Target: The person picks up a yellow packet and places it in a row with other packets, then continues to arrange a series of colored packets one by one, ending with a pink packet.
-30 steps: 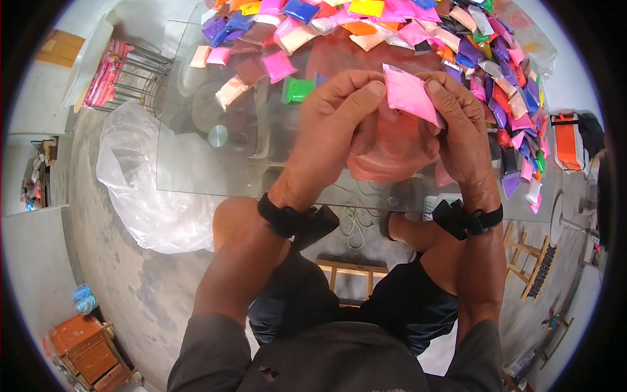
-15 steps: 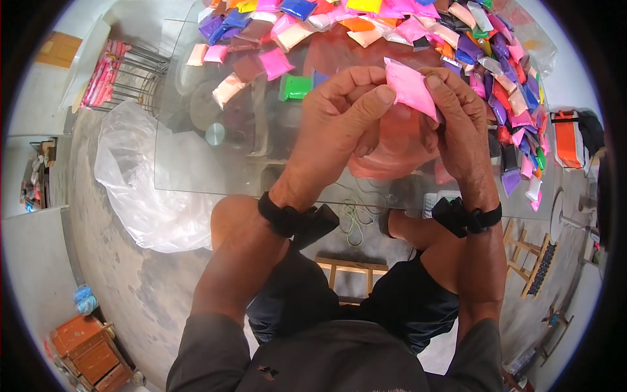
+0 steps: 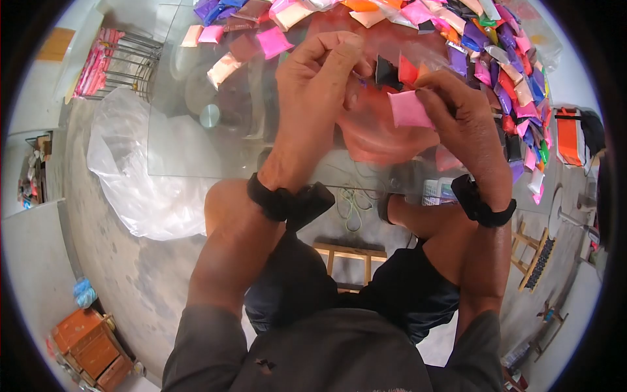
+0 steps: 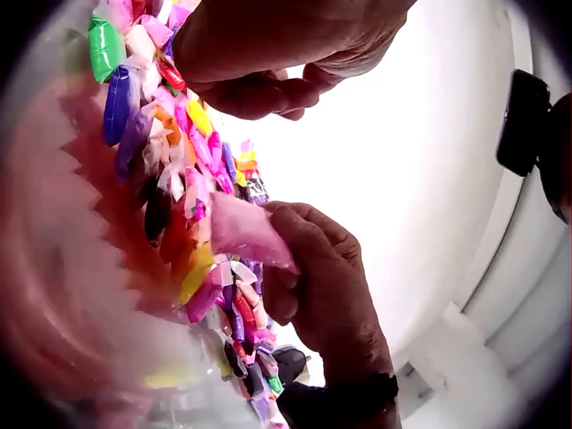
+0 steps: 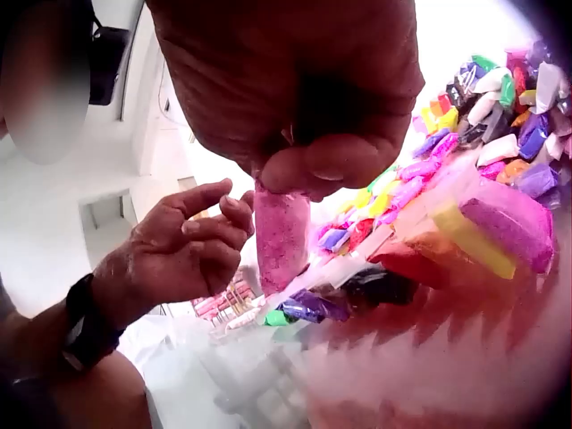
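My right hand [image 3: 460,117] pinches a small pink packet [image 3: 410,110] by its right end, between thumb and fingers. The packet looks like a soft, filled plastic pouch, and it hangs over a translucent red plastic bag [image 3: 379,140]. To the left, my left hand [image 3: 320,78] is raised with loosely bent fingers. In the right wrist view the left hand [image 5: 183,241] shows nothing in its fingers, apart from the pink packet [image 5: 281,237]. A black packet [image 3: 386,74] and a red packet [image 3: 408,70] lie between and beyond the hands.
A large heap of coloured packets [image 3: 509,85] covers the far and right parts of the glass table [image 3: 176,144]. Crumpled clear plastic [image 3: 137,176] is at the left. A wooden stool [image 3: 349,251] stands below, between the legs; a metal rack [image 3: 130,65] is at far left.
Both hands held the pink packet earlier. The left hand has let go and moved up and left, while the right hand has shifted slightly down and right, keeping the packet. The head view has tilted.
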Motion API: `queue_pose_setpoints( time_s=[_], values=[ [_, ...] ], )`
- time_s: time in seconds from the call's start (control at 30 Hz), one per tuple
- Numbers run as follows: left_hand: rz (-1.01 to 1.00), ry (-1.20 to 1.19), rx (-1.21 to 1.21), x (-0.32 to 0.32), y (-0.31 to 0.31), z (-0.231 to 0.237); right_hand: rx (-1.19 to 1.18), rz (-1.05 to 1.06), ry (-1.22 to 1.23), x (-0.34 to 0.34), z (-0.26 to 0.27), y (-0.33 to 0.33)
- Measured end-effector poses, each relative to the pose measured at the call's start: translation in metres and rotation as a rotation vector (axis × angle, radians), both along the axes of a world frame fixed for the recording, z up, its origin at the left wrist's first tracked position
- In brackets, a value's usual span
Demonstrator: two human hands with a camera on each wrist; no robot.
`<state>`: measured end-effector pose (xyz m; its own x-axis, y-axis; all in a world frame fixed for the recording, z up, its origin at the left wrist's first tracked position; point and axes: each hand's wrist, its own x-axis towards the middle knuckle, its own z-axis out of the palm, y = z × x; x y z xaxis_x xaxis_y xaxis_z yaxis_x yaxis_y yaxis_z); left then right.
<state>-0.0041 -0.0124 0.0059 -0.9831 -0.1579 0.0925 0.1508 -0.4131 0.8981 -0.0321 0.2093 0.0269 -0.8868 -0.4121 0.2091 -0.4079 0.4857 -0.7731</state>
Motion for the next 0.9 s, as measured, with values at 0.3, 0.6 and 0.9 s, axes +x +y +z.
queue_pose_setpoints(
  time_s=[0.3, 0.6, 0.9],
  values=[
    [-0.043, 0.018, -0.471, -0.001, 0.02, -0.029, -0.105, -0.031, -0.069, 0.003, 0.001, -0.004],
    [-0.292, -0.167, -0.041, 0.004, 0.019, -0.015, -0.227, -0.063, -0.21, 0.007, 0.017, -0.01],
    [-0.241, -0.08, -0.095, 0.005, 0.012, -0.007, -0.342, 0.019, -0.362, 0.008, 0.01, -0.013]
  ],
)
